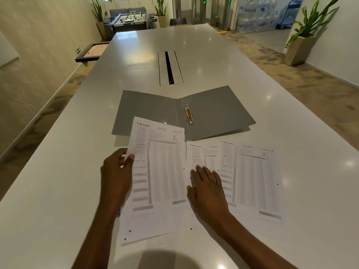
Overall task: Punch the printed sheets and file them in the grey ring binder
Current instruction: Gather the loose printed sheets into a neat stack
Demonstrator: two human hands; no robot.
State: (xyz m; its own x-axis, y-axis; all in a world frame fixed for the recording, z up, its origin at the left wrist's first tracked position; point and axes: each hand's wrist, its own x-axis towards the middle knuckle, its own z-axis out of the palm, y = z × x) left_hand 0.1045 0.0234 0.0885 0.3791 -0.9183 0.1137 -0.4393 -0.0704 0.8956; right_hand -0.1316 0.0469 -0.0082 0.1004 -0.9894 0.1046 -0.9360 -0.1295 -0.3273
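The grey ring binder [213,111] lies open and flat on the white table [58,191], its metal rings [188,114] near the spine. In front of it lie printed sheets with small punched holes along their edges. My left hand [116,175] pinches the left edge of a left sheet [165,171], whose top corner overlaps the binder's left cover. My right hand [206,189] rests flat with straight fingers on a middle sheet [202,154]. A further sheet [254,179] lies to the right, partly over the middle one.
A cable slot [169,67] with a dark opening runs along the table's middle beyond the binder. A framed board [91,53] hangs off the table's left edge. Potted plants [303,41] and a football table [132,19] stand farther off on the floor.
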